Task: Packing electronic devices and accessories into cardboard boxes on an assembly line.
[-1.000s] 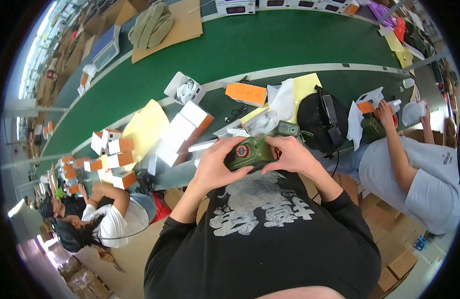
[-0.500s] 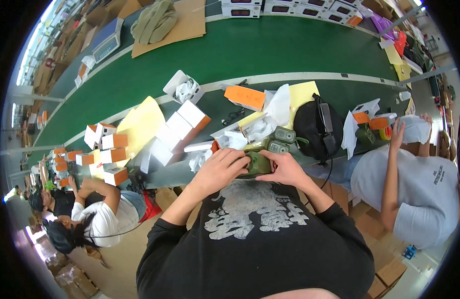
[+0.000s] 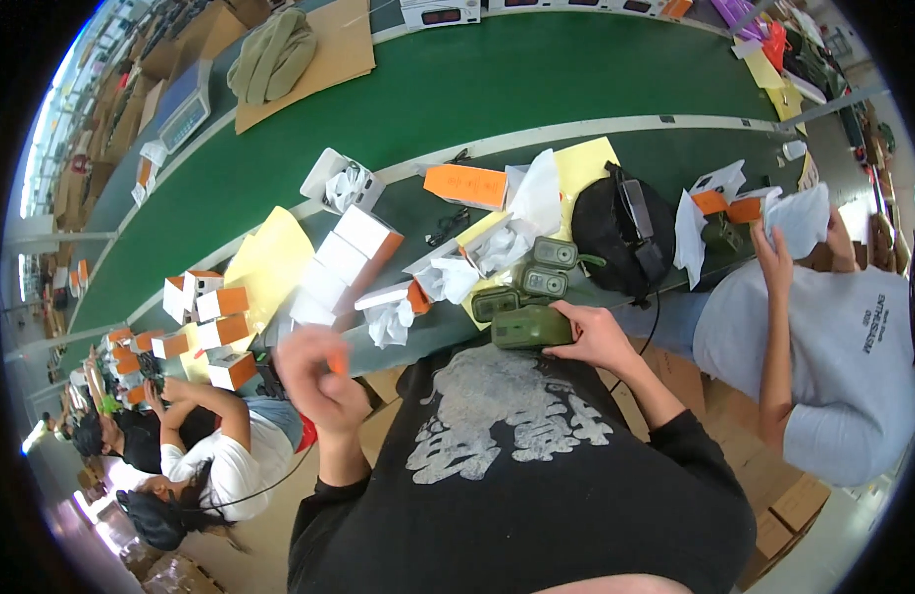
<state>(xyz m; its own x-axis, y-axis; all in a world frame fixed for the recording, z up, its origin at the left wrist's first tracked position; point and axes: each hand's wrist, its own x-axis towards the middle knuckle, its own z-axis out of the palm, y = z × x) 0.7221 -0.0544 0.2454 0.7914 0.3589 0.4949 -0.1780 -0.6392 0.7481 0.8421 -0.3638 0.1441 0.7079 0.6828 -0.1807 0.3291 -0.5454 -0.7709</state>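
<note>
Bench [image 3: 537, 89]: green, across upper frame, strewn with boxes | right hand [image 3: 598, 339] clasped green device [image 3: 530, 327] at centre | left hand [image 3: 317, 374] blurred, grip unclear, lower left.

We see a green workbench [image 3: 616, 153] carrying white-and-orange boxes [image 3: 354, 252], yellow sheets [image 3: 269, 259], a black bag [image 3: 621, 228] and olive devices [image 3: 537, 297] near its front edge.

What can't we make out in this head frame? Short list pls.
- Left hand: motion-blurred; a small orange bit shows at the fingers, what it is can't be told.
- Green device: its right end is covered by the right hand.
- Two green devices behind it: too small for detail.
</note>
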